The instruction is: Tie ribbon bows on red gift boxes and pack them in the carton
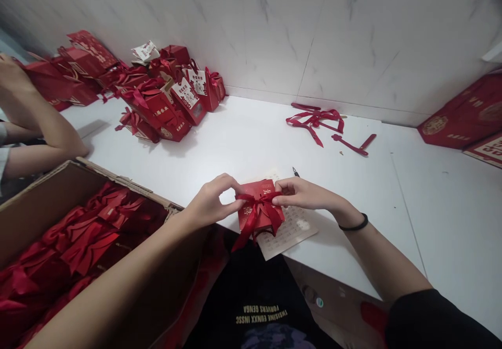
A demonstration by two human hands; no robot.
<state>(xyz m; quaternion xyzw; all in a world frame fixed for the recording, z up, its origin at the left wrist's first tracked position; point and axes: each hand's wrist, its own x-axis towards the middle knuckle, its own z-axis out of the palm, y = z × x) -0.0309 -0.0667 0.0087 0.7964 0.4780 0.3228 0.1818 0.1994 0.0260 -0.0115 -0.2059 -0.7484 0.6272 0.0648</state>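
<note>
A small red gift box (267, 186) sits at the table's front edge, with a dark red ribbon (259, 210) tied in a bow on it. My left hand (217, 198) pinches the bow's left loop between thumb and forefinger. On the other side, my right hand (300, 192) has its fingers closed on the right loop. The ribbon's tails hang down over the box's near side. Under the box lies a printed sheet of paper (292, 234), partly covered. A pen (295, 172) pokes out just beyond my right hand.
Left of me stands an open cardboard box (129, 179) holding many ribboned red boxes. More red gift boxes (157, 111) cluster at the back left, near another person's arm (47, 129). Loose ribbons (314, 119) and a red strap (351, 146) lie toward the wall. Large red boxes (463, 111) stand right.
</note>
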